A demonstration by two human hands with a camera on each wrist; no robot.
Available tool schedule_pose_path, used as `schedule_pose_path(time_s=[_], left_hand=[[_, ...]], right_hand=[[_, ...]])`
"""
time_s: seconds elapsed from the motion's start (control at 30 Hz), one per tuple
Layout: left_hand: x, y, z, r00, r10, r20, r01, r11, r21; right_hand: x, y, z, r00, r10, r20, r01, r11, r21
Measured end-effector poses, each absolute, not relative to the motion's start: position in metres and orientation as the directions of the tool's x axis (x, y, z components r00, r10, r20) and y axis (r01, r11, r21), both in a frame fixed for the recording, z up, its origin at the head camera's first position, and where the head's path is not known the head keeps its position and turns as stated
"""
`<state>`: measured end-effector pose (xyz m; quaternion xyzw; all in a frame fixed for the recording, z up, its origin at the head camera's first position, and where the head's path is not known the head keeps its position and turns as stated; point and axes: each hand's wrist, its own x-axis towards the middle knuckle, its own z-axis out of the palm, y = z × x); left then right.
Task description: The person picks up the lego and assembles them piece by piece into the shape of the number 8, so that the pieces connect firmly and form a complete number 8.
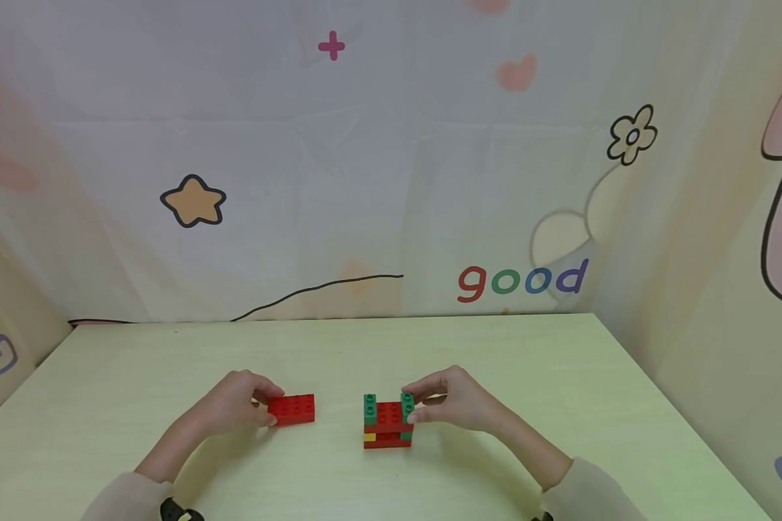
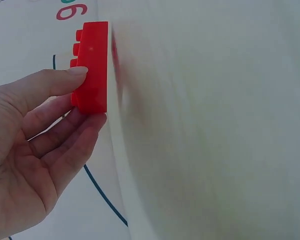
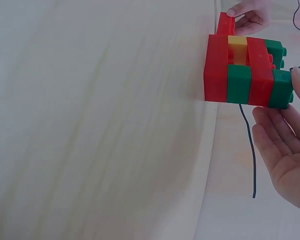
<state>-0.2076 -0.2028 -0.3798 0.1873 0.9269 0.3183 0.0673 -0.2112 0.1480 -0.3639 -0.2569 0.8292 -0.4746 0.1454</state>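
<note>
On the left, my left hand [image 1: 234, 404] pinches a red toy building brick [image 1: 297, 409] by its left end, thumb on the near side. The left wrist view shows that brick [image 2: 94, 65] upright on its base, studs facing away from the tabletop. My right hand [image 1: 461, 402] holds the upper right green brick [image 1: 407, 407] of a small stack between thumb and fingers. Another green brick [image 1: 369, 409] tops the stack's left end. Below them come a red brick [image 1: 389, 414], a yellow brick [image 3: 238, 49] beside a lower green brick [image 3: 239, 84], and a red bottom brick [image 3: 216, 70].
Both hands work over a pale tabletop [image 1: 339, 354]. A printed cloth backdrop [image 1: 378, 181] rises behind the table's far edge, with side panels at left and right. A gap of bare tabletop lies between the loose red brick and the stack.
</note>
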Motion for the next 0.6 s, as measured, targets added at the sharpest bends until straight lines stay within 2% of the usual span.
schedule_pose_path(time_s=[0.23,0.6], left_hand=[[-0.203,-0.2,-0.374,-0.902,0.425,0.075,0.363,0.653,0.664],[-0.196,-0.178,-0.364,-0.915,0.353,0.195,0.374,0.566,0.735]], right_hand=[[-0.212,0.154,-0.366,-0.808,-0.589,0.006,-0.31,0.415,-0.855],[-0.209,0.157,-0.366,-0.814,-0.578,0.053,-0.347,0.411,-0.843]])
